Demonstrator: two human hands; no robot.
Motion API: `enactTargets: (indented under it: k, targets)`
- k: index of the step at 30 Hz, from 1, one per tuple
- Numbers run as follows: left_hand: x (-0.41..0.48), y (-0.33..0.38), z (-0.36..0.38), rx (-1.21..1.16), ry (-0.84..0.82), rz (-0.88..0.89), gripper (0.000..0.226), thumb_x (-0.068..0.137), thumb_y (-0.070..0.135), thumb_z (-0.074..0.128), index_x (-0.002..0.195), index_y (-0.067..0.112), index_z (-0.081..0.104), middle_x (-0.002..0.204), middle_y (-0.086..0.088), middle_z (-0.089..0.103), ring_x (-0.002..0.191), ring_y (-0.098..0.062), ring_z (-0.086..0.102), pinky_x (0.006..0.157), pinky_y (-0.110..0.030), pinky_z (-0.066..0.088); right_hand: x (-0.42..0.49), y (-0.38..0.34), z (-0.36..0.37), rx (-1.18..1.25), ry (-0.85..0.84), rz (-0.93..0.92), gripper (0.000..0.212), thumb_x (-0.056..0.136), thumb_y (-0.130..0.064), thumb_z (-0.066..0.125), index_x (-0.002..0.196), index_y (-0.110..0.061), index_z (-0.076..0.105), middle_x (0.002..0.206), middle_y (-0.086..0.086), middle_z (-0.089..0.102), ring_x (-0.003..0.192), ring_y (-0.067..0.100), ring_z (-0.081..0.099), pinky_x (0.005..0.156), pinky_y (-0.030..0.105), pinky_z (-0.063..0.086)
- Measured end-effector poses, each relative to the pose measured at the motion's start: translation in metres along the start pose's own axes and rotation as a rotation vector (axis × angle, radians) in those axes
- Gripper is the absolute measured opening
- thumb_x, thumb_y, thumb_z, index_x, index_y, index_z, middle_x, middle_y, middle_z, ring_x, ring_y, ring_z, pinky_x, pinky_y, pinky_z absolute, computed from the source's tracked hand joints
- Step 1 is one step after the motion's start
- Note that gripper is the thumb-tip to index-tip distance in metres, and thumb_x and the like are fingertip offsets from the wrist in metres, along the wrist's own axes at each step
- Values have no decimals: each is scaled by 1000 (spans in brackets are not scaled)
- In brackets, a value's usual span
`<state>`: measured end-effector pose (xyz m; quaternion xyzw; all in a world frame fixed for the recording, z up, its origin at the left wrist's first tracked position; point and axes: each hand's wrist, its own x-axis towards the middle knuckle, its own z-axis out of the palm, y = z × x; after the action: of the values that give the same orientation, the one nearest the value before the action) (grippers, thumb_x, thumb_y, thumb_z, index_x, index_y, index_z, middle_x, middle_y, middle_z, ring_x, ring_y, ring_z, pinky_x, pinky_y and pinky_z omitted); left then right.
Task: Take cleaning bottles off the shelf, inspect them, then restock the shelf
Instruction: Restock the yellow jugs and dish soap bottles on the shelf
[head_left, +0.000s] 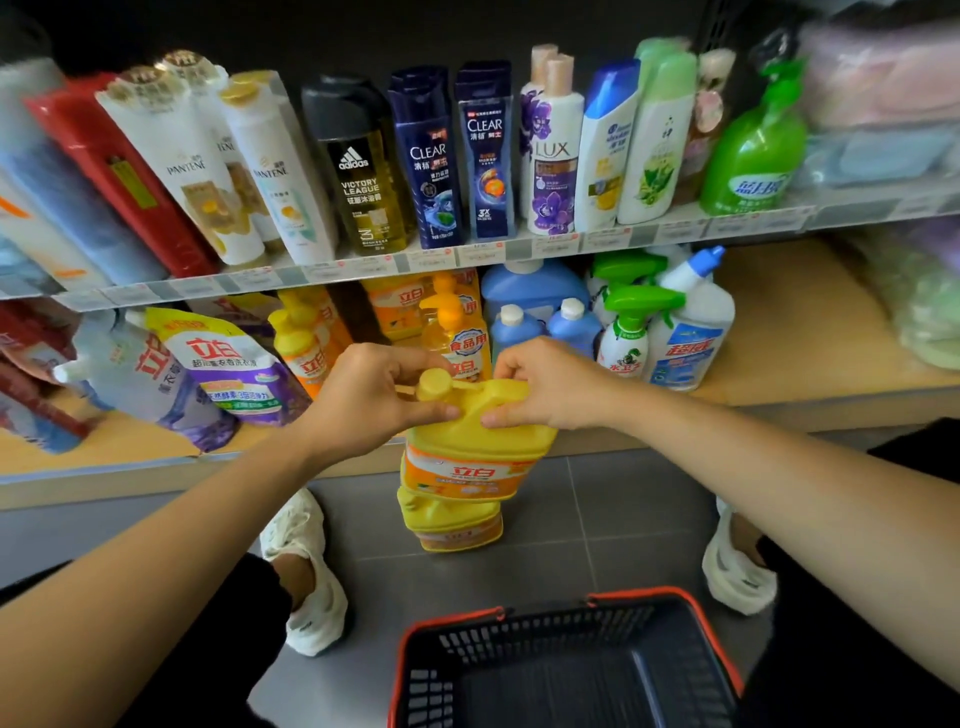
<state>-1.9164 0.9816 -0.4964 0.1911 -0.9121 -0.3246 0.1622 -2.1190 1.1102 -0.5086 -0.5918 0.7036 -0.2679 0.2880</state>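
Observation:
A yellow detergent jug (470, 457) with an orange label hangs in front of the lower shelf, held by both hands at its top. My left hand (371, 397) grips the neck beside the yellow cap (434, 385). My right hand (545, 382) holds the jug's handle. A second yellow jug (452, 525) stands on the grey floor right below the held one. More yellow and orange dish-soap bottles (452, 332) stand on the lower shelf behind my hands.
Blue bottles (535, 322), green spray bottles (626, 332) and a white cleaner bottle (691, 332) stand at the lower shelf's right; refill pouches (223, 364) lie at its left. Shampoo bottles (431, 156) fill the upper shelf. A red-rimmed black basket (566, 670) sits on the floor between my white shoes.

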Motion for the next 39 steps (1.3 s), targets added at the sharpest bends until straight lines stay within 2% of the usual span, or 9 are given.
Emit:
enactTargets:
  k: [5,10,16,22,28,32,34,36,39]
  targets:
    - [-4,-5,7,-12,-38,59,24,91,25,75,114,25,68,111,11,69,98,-14,67,81,-45,57,0,-9,-2,24,128,-24,39,69,-38,90,82,-10,65,61,-8,46,57,6,41,51,23,30]
    - [-10,4,22,53,-8,138,25,96,46,58,105,24,65,99,10,67,93,-12,65,75,-46,53,-14,-16,-5,-55,100,-61,37,69,-37,89,81,-13,63,61,-9,44,55,4,40,48,18,31]
    - [-14,9,26,130,14,211,16,100,44,53,105,31,62,100,11,66,94,-11,64,73,-46,52,-21,-19,-6,-95,97,-80,36,71,-38,88,83,-16,62,69,-9,48,63,6,44,53,18,33]
    - [-11,8,26,-307,-6,16,22,99,32,58,115,28,73,114,10,73,111,-11,66,87,-23,54,-19,-15,-15,-35,131,-58,34,68,-35,90,79,-14,66,67,-8,53,61,5,47,52,18,34]
    - [-9,6,27,-450,19,-54,49,94,23,61,143,17,52,139,-4,61,130,-21,58,104,-49,51,-15,-8,-27,128,192,-8,33,67,-30,92,78,-13,67,71,-2,59,60,3,50,51,17,38]
    - [-7,9,29,-458,77,-77,54,91,20,67,143,16,52,132,0,66,126,-17,61,101,-40,55,-14,-6,-28,206,208,4,32,67,-28,92,78,-11,67,76,6,63,68,9,56,59,27,45]
    - [-5,11,25,-561,68,-124,51,89,20,68,138,15,56,128,-1,69,123,-19,63,99,-39,56,-16,-6,-30,269,190,3,28,67,-26,92,75,-14,67,71,-1,65,65,4,59,57,23,46]
    - [-2,13,17,-686,-13,-158,46,89,23,64,134,14,58,126,-3,71,123,-21,63,98,-35,55,-18,-7,-34,349,131,-1,27,66,-23,92,74,-17,66,62,-10,66,60,-3,61,55,17,46]
    - [-1,14,3,-809,-142,-154,54,87,43,69,133,17,60,131,-4,68,127,-21,60,104,-34,49,-22,-7,-42,510,37,-24,26,58,-24,89,72,-17,68,65,-4,70,65,6,67,60,24,53]
